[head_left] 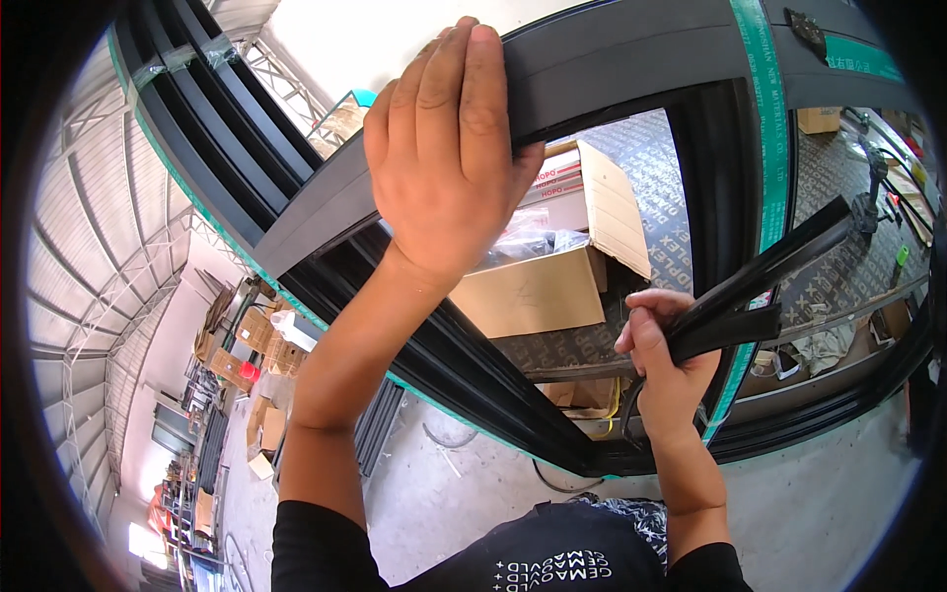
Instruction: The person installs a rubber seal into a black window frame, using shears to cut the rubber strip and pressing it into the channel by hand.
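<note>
A large dark grey window frame (631, 54) spans the view, with green protective tape (755, 128) along its bars. My left hand (444, 148) is closed over its upper bar, fingers laid across the face and thumb against the inner edge. Lower and to the right, my right hand (676, 345) grips a bundle of black rubber strips (769, 261). Their ends point up and right, past the taped upright bar, and a thin loose piece hangs below my palm. The part of the strips inside the fist is hidden.
Through the frame opening an open cardboard box (538, 296) shows on a dark printed board (641, 163). Tools and a bright green item (902, 257) lie at the right. Cardboard boxes (261, 331) and dark profiles (383, 434) are at the left on the concrete floor (444, 474).
</note>
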`<action>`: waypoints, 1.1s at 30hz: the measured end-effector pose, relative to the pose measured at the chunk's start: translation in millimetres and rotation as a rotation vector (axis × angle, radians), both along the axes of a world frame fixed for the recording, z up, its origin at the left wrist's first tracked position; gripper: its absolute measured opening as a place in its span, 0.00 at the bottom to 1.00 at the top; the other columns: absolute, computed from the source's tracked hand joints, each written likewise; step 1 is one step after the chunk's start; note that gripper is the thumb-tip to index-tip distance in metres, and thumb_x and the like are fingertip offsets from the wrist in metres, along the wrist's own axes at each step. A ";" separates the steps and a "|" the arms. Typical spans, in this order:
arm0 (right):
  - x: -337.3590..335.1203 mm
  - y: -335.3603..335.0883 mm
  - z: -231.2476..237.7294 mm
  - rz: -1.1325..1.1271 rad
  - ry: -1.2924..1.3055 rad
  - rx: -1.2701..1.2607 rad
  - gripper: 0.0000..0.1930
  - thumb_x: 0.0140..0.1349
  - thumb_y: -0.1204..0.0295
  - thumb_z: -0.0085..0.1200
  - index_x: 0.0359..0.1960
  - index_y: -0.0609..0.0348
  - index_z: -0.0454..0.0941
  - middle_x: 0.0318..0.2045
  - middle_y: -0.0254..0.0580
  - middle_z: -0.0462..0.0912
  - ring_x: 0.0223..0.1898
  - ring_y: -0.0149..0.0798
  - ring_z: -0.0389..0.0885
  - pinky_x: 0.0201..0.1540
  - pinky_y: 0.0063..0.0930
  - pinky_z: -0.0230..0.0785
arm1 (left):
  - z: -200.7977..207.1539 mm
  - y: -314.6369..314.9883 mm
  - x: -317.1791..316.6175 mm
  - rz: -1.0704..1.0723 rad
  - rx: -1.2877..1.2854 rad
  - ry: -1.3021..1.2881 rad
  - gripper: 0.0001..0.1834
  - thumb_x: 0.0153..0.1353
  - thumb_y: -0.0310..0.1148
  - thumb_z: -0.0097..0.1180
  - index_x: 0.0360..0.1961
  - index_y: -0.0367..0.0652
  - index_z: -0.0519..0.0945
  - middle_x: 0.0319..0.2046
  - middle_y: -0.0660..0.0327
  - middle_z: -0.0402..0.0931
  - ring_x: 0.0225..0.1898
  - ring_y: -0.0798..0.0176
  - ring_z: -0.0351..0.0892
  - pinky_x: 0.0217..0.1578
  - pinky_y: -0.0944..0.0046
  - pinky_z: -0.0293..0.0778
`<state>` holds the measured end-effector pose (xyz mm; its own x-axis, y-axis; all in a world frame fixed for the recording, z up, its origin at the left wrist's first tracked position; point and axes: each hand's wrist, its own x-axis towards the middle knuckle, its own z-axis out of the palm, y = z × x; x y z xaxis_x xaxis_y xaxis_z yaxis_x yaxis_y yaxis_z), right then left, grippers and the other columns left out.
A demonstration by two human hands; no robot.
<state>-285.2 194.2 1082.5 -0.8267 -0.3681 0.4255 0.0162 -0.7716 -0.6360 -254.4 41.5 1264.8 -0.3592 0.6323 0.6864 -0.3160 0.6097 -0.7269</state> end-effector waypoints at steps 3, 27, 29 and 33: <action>2.1 7.2 -6.1 0.018 -0.022 0.051 0.07 0.62 0.81 0.51 0.41 0.66 0.75 0.28 0.36 0.77 0.26 0.25 0.76 0.30 0.16 0.68 | -3.0 0.5 -9.2 -0.116 -0.017 0.065 0.46 0.31 0.31 0.69 0.59 0.36 0.69 0.53 0.51 0.73 0.50 0.53 0.74 0.50 0.57 0.66; 7.8 49.4 -47.0 0.130 -0.104 0.235 0.06 0.62 0.80 0.53 0.40 0.66 0.75 0.28 0.35 0.78 0.26 0.25 0.76 0.31 0.17 0.69 | -14.0 22.9 -27.0 -0.058 0.100 0.153 0.46 0.27 0.31 0.69 0.56 0.40 0.71 0.49 0.53 0.72 0.51 0.52 0.73 0.53 0.55 0.64; 4.6 56.9 -50.2 0.134 -0.116 0.231 0.05 0.62 0.80 0.53 0.39 0.66 0.75 0.27 0.35 0.78 0.25 0.25 0.76 0.31 0.17 0.69 | -11.2 19.7 -9.8 0.010 0.100 0.059 0.48 0.28 0.28 0.70 0.60 0.37 0.69 0.53 0.51 0.70 0.56 0.51 0.69 0.56 0.56 0.61; -6.4 72.7 -57.3 0.077 -0.183 0.310 0.06 0.62 0.81 0.52 0.39 0.66 0.75 0.27 0.36 0.78 0.25 0.26 0.76 0.31 0.19 0.70 | -3.4 1.7 19.6 0.092 0.049 0.019 0.46 0.35 0.26 0.69 0.61 0.32 0.65 0.52 0.47 0.72 0.52 0.50 0.71 0.53 0.57 0.66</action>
<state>-291.5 266.8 1025.2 -0.8436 -0.5205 0.1317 0.2017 -0.5346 -0.8207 -234.8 43.2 1261.3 -0.4009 0.5629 0.7228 -0.3860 0.6117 -0.6905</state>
